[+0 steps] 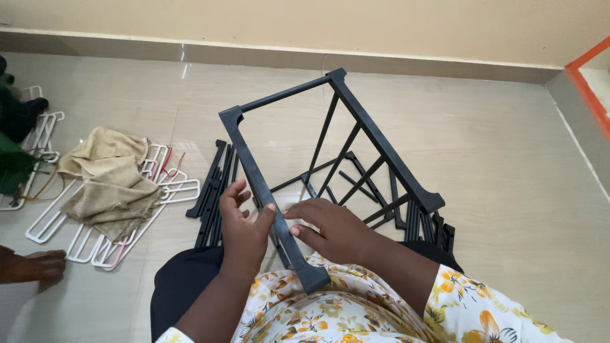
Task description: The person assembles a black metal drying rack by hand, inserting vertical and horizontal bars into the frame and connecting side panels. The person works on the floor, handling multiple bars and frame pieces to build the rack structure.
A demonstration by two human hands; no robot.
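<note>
Both hands grip one matte bar of an angular black plastic frame (330, 159) at centre: left hand (244, 228) curled around, right hand (333, 228) pinching. Crumpled beige cloth (111, 181) drapes white hangers (159, 190) at nine o'clock on glossy floor (495, 165).

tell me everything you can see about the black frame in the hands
The black plastic-looking rack frame is an open box of flat rails joined by thin rods, with flared corner pieces. It stands tilted on the tiled floor against the person's lap. The left hand and right hand grip its near rail.
</note>
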